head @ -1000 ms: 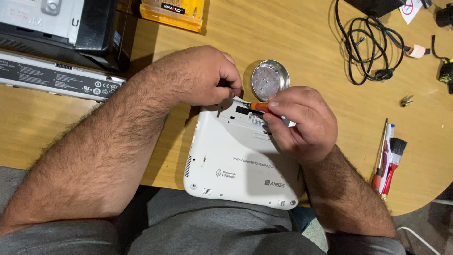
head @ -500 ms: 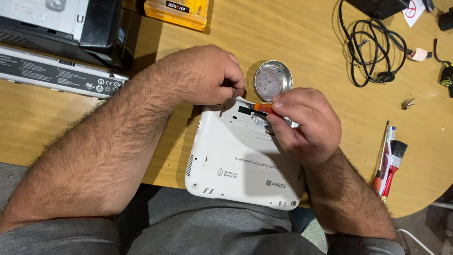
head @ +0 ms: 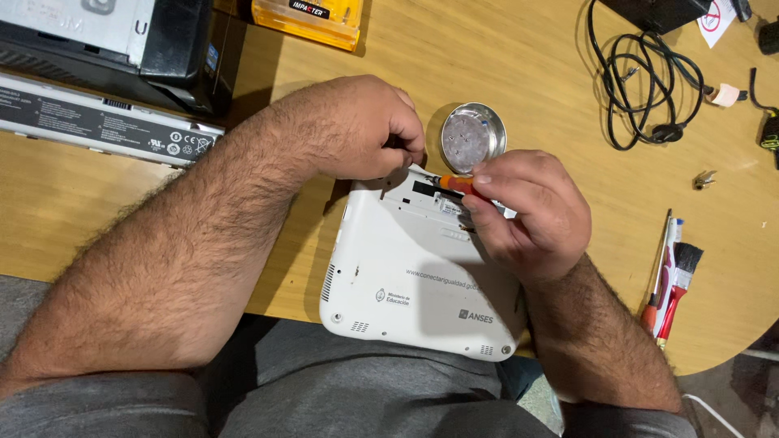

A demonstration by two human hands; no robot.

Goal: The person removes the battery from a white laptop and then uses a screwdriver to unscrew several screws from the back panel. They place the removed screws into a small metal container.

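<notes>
At the near table edge, the left hand (head: 365, 126) is curled closed, pressing on the far corner of the white plastic netbook lying bottom-up (head: 414, 276). The right hand (head: 527, 215) pinches a small orange-handled screwdriver (head: 456, 184) in closed fingers, tip toward the netbook's far edge. Just beyond: round metal dish (head: 473, 136). Far right: coiled black cable (head: 641, 77). Right, well apart: red-handled brush (head: 677, 288). Far left: long grey battery pack (head: 97, 122), black device (head: 105, 49), yellow case (head: 312, 20).

Bright warm overhead light, soft shadows, sharp focus, no glare.
</notes>
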